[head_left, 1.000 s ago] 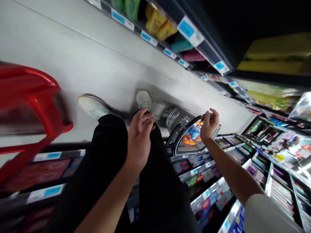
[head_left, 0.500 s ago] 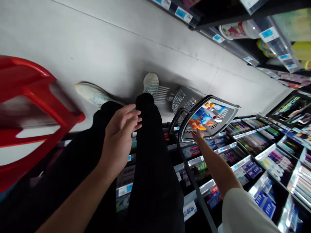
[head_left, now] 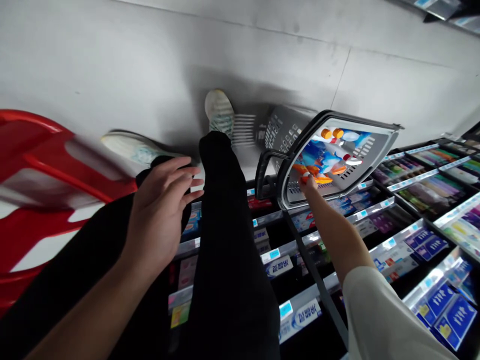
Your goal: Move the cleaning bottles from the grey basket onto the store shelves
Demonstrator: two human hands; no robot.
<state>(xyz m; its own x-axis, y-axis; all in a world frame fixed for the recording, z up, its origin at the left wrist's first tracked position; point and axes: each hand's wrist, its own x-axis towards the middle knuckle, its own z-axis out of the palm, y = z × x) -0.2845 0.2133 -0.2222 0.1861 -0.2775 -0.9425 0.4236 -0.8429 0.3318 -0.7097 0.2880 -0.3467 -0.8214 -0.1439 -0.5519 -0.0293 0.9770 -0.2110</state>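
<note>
My left hand (head_left: pixel 159 215) hangs over my black-trousered legs, fingers loosely bent and apart, with nothing in it. On the right, my right hand (head_left: pixel 309 185) reaches inside a grey shopping basket (head_left: pixel 287 122) with a black rim and handle. Its fingers look closed at an orange item (head_left: pixel 321 179); the fingertips are partly hidden, so I cannot make out what they hold. Bottles with orange caps (head_left: pixel 332 133), blue packs (head_left: pixel 324 156) and a white-and-red item (head_left: pixel 351 159) lie in the basket.
A red plastic stool or chair (head_left: pixel 71 160) stands at the left. Shelves with boxed goods (head_left: pixel 446 305) and price tags run along the bottom and right. Another shelf edge (head_left: pixel 442 7) shows at the top right. My shoes (head_left: pixel 219 107) rest on the grey floor.
The view has shifted, so the far shelves mostly leave the top right and the basket looks larger. My right hand has come in closer to the orange items, its fingers now less visible.
</note>
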